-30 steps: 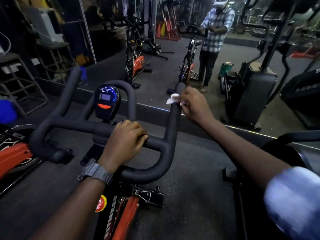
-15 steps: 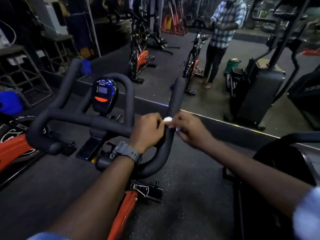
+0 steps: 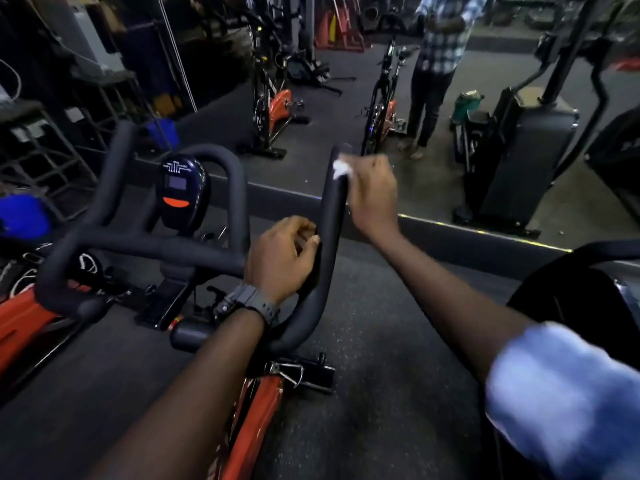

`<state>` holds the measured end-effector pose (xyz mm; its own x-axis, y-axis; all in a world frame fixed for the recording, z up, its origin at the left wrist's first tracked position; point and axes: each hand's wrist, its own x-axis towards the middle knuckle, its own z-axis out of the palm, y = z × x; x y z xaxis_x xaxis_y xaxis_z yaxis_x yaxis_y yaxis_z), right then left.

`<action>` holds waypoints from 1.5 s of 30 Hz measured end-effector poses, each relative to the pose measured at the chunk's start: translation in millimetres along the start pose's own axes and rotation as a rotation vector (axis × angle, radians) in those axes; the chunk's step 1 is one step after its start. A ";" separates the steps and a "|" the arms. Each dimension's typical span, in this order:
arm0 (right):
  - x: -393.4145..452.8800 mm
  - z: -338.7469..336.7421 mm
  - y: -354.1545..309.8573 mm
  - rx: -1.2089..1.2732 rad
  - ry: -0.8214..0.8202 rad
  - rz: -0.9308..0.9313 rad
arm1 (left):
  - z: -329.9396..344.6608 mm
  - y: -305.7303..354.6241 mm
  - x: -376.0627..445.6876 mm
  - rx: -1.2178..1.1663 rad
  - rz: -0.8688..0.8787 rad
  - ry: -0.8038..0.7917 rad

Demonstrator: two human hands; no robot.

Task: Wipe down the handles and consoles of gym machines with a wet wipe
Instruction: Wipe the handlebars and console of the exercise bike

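Observation:
A spin bike's black handlebar (image 3: 152,247) fills the middle of the view, with an oval console (image 3: 180,192) showing a small screen and an orange button. My right hand (image 3: 372,195) presses a small white wet wipe (image 3: 341,168) against the upper end of the right handle prong (image 3: 334,216). My left hand (image 3: 280,258), with a dark watch on the wrist, grips the same prong lower down, near where it meets the crossbar.
A large wall mirror (image 3: 433,140) stands just ahead and reflects me, spin bikes and a dark elliptical machine. The bike's orange frame (image 3: 256,420) runs down below my arms. Another orange bike (image 3: 20,313) sits at the left, another machine's dark bar (image 3: 602,247) at the right.
My right hand slid the wipe from the lower prong, beside the left hand, back up to the prong's tip. The left hand stayed at the prong's base.

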<state>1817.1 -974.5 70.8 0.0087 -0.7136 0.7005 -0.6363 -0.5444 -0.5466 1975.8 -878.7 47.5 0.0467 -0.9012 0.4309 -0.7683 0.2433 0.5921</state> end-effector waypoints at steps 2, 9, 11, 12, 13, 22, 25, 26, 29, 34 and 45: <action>44.5 12.3 2.2 0.096 -0.013 0.285 | 1.1 0.5 -2.5 0.009 0.033 -0.021; 13.3 22.1 -0.8 1.225 -0.223 0.981 | 0.1 2.7 -3.4 0.044 0.000 -0.037; -21.1 28.4 -8.3 1.394 -0.239 1.101 | 0.6 2.1 -2.5 0.039 -0.017 -0.018; -40.5 28.8 -10.1 1.494 -0.242 1.189 | 0.9 2.4 -2.5 0.031 -0.023 -0.008; -65.7 30.3 -10.9 1.549 -0.267 1.269 | 0.7 1.7 -2.7 0.024 -0.026 0.002; -86.9 35.2 -6.9 1.415 -0.270 1.231 | 1.0 -1.0 -2.6 0.059 -0.001 -0.017; -86.2 34.0 -11.3 1.407 -0.309 1.234 | 0.0 -1.0 -4.5 0.052 0.000 -0.018; -102.4 32.1 -17.2 1.403 -0.348 1.273 | -1.0 -0.8 -4.8 0.046 0.000 -0.016; -161.4 31.3 -42.1 1.477 -0.272 1.436 | -4.4 1.6 -4.2 0.021 -0.026 -0.036; -201.3 34.2 -85.0 1.640 -0.080 1.429 | -21.4 -1.4 7.3 -0.124 -0.106 -0.299; -226.0 112.6 -172.3 1.524 -0.292 1.541 | -48.5 -39.8 -20.1 -0.071 0.234 -0.465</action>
<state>2011.7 -769.1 -45.1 0.4105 -0.7576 -0.5075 0.6679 0.6287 -0.3983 2036.4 -853.0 48.3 -0.4212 -0.8801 0.2190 -0.6786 0.4660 0.5678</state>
